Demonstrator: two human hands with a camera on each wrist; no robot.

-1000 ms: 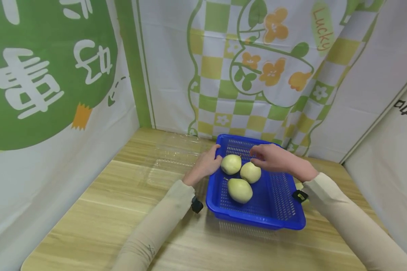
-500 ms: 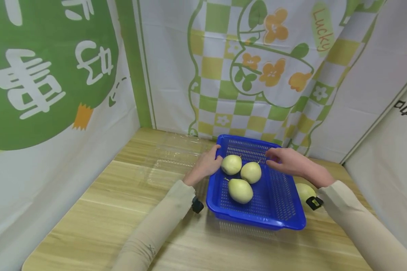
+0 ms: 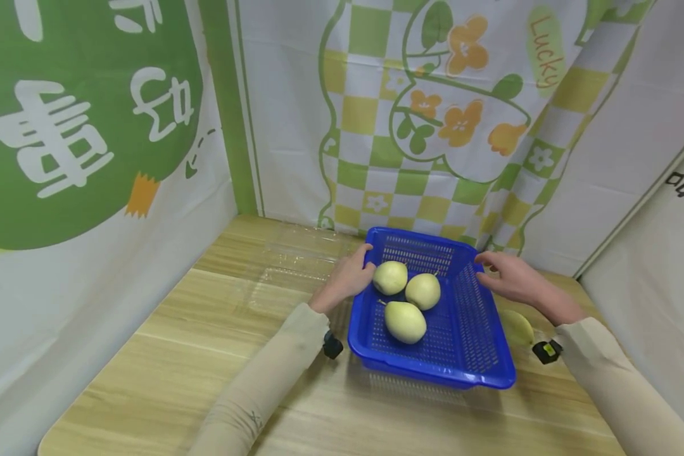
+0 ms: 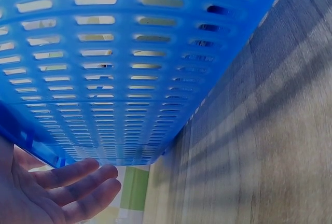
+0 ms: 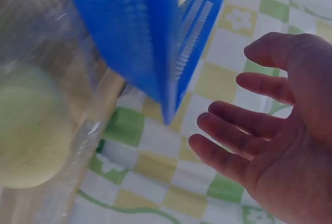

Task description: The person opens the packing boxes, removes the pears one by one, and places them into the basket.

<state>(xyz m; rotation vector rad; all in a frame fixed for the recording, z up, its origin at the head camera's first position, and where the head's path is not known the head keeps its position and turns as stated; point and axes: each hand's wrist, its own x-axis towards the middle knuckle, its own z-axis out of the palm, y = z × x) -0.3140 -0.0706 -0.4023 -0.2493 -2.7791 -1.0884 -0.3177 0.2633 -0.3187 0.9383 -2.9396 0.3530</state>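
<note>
A blue plastic basket [image 3: 433, 373] with slotted walls stands in the middle of the head view. Inside it lie three pale yellow-green pears [image 3: 405, 322]. My left hand [image 3: 350, 275] grips the left rim, thumb over it and fingers on the outer side; the left wrist view shows those fingers [image 4: 85, 190] under the rim. Over by the far right corner is my right hand [image 3: 507, 275], fingers spread and holding nothing. A gap separates it from the rim in the right wrist view. Another pear [image 3: 515, 327] lies right of the basket, in clear plastic [image 5: 85, 141].
A clear plastic container [image 3: 287, 278] lies on the wooden table [image 3: 216, 354], left of the basket. Behind the table hangs a white, green and yellow checked curtain [image 3: 370, 126]. Printed cloth walls [image 3: 194, 209] flank both sides.
From above the pears in the basket, my right hand has moved right to beyond the right rim. More of the pear outside the basket shows. The left hand and basket stay put.
</note>
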